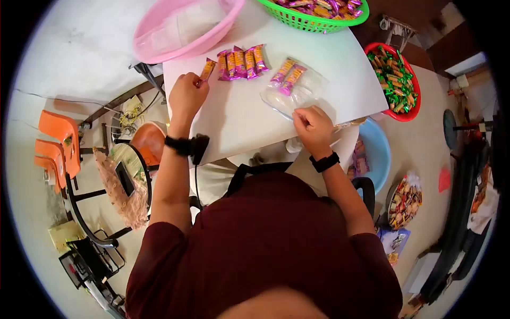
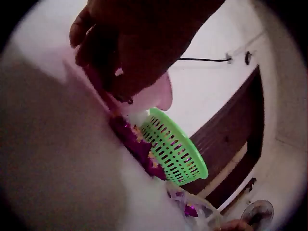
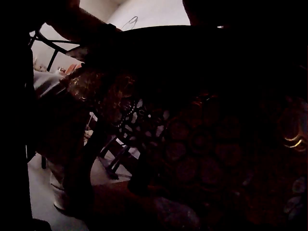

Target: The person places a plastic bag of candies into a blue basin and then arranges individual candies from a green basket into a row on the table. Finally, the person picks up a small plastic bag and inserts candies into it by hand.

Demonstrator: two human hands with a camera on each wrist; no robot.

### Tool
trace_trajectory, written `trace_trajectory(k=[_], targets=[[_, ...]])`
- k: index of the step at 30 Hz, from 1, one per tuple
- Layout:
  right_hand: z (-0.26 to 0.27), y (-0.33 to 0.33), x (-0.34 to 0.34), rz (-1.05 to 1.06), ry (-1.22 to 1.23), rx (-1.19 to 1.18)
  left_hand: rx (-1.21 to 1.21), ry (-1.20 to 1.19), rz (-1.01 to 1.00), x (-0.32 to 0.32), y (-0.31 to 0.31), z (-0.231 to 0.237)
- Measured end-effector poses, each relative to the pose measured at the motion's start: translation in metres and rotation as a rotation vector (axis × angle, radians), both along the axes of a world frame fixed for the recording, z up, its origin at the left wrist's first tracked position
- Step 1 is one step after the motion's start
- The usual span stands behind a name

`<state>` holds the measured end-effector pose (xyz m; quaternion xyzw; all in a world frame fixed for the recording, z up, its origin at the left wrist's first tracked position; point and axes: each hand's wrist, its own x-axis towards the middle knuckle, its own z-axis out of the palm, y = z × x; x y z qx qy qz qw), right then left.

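Note:
At the table's left side my left hand (image 1: 187, 95) pinches the lower end of a purple-and-orange wrapped snack bar (image 1: 209, 67). Just right of it lies a row of several matching snack bars (image 1: 240, 64), side by side. My right hand (image 1: 314, 127), fingers curled, grips the near edge of a clear plastic bag (image 1: 311, 90) by the table's front edge. Two wrapped bars (image 1: 291, 80) are in the bag. The left wrist view has the left hand (image 2: 139, 43) dark above the row of bars (image 2: 137, 144). Most of the right wrist view is too dark to read.
A pink basin (image 1: 186, 48) and a green basket (image 1: 319, 24) full of snack bars stand at the white table's (image 1: 239, 117) far side. Off its right edge are a red basket (image 1: 417, 90) of green-wrapped snacks and a blue tub (image 1: 380, 159). A round stool (image 1: 127, 183) stands left.

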<state>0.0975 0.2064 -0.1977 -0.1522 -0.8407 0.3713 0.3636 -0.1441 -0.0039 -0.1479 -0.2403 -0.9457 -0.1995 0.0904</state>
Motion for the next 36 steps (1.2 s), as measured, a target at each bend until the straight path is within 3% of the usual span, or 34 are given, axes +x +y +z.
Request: trace_trajectory(k=[6, 12, 22, 28, 31, 32, 36], targets=[[-0.003, 0.0, -0.002, -0.002, 0.073, -0.032, -0.13, -0.121, -0.492, 0.076, 0.002, 0.041], [0.0, -0.001, -0.001, -0.003, 0.104, -0.072, -0.191, -0.248, -0.528, 0.119, 0.059, 0.032], [0.002, 0.003, 0.001, 0.007, 0.086, 0.017, -0.013, -0.125, -0.424, 0.127, 0.121, -0.011], [0.0, 0.004, 0.002, -0.002, 0.081, 0.028, -0.081, -0.09, -0.524, 0.125, 0.095, 0.009], [0.0, 0.003, 0.001, 0.0, 0.092, 0.017, -0.097, 0.065, -0.624, 0.121, 0.092, 0.031], [0.0, 0.003, 0.001, 0.002, 0.1, 0.011, -0.047, 0.198, -0.727, 0.116, 0.094, 0.027], [0.0, 0.005, 0.001, 0.01, 0.083, 0.056, -0.071, 0.308, -0.933, 0.106, 0.11, 0.015]])
